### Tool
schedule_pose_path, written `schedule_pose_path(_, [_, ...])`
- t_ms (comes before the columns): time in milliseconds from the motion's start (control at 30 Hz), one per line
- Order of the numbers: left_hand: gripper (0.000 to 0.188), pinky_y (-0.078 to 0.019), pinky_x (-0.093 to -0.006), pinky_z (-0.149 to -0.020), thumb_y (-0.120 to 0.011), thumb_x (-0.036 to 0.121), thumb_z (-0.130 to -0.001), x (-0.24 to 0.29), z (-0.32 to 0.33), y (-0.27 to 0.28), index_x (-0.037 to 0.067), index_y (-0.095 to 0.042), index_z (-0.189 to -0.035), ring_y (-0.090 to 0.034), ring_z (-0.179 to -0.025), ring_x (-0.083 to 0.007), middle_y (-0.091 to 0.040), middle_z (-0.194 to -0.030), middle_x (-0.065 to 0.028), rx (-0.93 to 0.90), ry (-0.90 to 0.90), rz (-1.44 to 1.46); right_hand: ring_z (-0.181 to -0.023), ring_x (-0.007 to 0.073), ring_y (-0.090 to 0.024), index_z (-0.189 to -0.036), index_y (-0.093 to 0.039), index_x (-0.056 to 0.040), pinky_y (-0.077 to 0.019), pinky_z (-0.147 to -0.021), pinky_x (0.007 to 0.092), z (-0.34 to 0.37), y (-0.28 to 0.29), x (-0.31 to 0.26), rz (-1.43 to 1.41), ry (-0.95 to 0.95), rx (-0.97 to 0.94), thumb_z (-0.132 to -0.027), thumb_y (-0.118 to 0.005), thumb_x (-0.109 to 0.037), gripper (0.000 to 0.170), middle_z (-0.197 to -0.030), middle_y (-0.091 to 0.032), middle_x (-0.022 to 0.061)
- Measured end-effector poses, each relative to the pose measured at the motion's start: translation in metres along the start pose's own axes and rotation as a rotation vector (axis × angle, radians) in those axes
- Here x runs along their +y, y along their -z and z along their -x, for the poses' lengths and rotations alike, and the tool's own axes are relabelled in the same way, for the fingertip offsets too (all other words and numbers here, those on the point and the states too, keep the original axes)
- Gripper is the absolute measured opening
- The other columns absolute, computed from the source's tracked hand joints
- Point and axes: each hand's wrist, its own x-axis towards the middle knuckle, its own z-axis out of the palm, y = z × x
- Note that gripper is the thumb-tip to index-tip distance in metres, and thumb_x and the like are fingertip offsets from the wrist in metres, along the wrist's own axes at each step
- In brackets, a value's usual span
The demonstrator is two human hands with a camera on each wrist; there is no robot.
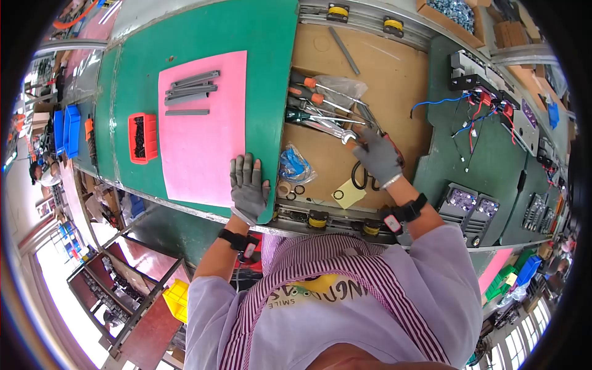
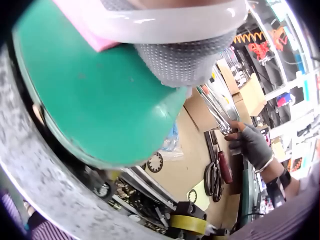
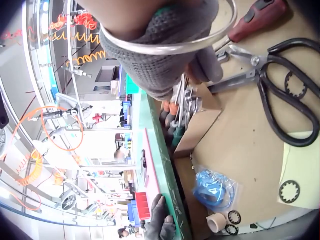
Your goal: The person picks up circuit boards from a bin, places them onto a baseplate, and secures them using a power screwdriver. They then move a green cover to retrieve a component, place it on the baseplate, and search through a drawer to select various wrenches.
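Observation:
My left hand (image 1: pixel 248 185) lies flat, fingers straight, over the edge of a pink sheet (image 1: pixel 203 142) on the green work surface. Grey strips (image 1: pixel 190 89) rest higher on that sheet. My right hand (image 1: pixel 377 159) is above an open drawer, its fingertips at the ends of wrenches (image 1: pixel 330 127); whether they touch is unclear. Screwdrivers (image 1: pixel 317 98) lie beside the wrenches. In the right wrist view, black-handled scissors (image 3: pixel 265 75) and a red-handled screwdriver (image 3: pixel 257 20) lie beneath the right hand (image 3: pixel 160 65). The left wrist view shows the right hand's fingers (image 2: pixel 237 137) bent slightly.
A red bin (image 1: pixel 143 139) of small dark parts stands left of the sheet. The drawer also holds a bag with blue contents (image 1: pixel 296 165), toothed washers and a yellow paper (image 1: pixel 350 194). Wired electronic assemblies (image 1: pixel 484 80) sit on the right-hand surface.

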Motion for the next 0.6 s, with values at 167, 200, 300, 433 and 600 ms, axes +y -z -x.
schedule_pose_path(167, [0.048,-0.0188,-0.0505,-0.104,-0.04,0.028,-0.083,0.006,0.001,-0.003,-0.005,-0.043,-0.118,-0.028,-0.124,-0.0397,-0.037,-0.128,-0.0226,0.028,0.061,0.004,-0.08,0.0323,-0.059,-0.099,-0.055,-0.0046,-0.0459,-0.07,0.0384,-0.02,-0.028,-0.005,-0.129,-0.06,0.091,-0.075,-0.058,-0.028,0.034,-0.088,-0.06,0.0193])
schedule_pose_path(200, [0.048,-0.0187,-0.0504,-0.104,-0.04,0.027,-0.083,0.007,0.002,-0.002,-0.005,-0.042,-0.119,-0.028,-0.124,-0.0396,-0.037,-0.128,-0.0225,0.022,0.074,0.005,-0.077,0.0301,-0.059,-0.097,-0.056,-0.0036,-0.0464,-0.068,0.0367,-0.021,-0.031,-0.003,-0.216,-0.097,0.09,-0.075,-0.058,-0.028,0.033,-0.085,-0.06,0.018])
schedule_pose_path(300, [0.047,-0.0182,-0.0494,-0.105,-0.041,0.026,-0.082,0.006,0.003,0.0,-0.005,-0.043,-0.118,-0.028,-0.124,-0.0388,-0.038,-0.128,-0.0218,0.03,0.079,0.019,-0.064,0.021,-0.058,-0.092,-0.058,-0.0009,-0.0462,-0.059,0.0308,-0.017,-0.007,-0.01,-0.487,-0.258,-0.048,-0.075,-0.059,-0.025,0.03,-0.076,-0.059,0.0116])
schedule_pose_path(433, [0.047,-0.0182,-0.0495,-0.105,-0.043,0.028,-0.08,0.008,0.004,-0.002,-0.003,-0.047,-0.115,-0.031,-0.123,-0.0381,-0.039,-0.127,-0.0202,0.06,0.088,0.011,-0.055,0.0094,-0.05,-0.092,-0.059,0.0009,-0.0416,-0.046,0.024,0.002,0.018,0.002,-0.648,-0.42,-0.189,-0.076,-0.058,-0.022,0.028,-0.066,-0.053,0.0032])
schedule_pose_path(600, [0.047,-0.0175,-0.0488,-0.105,-0.043,0.028,-0.08,0.007,0.006,-0.005,-0.003,-0.047,-0.116,-0.03,-0.123,-0.0379,-0.039,-0.128,-0.0202,0.064,0.086,-0.003,-0.051,0.0055,-0.045,-0.088,-0.059,0.0008,-0.0375,-0.044,0.0192,0.015,0.033,0.005,-0.778,-0.425,-0.369,-0.079,-0.058,-0.026,0.028,-0.066,-0.051,-0.0004])
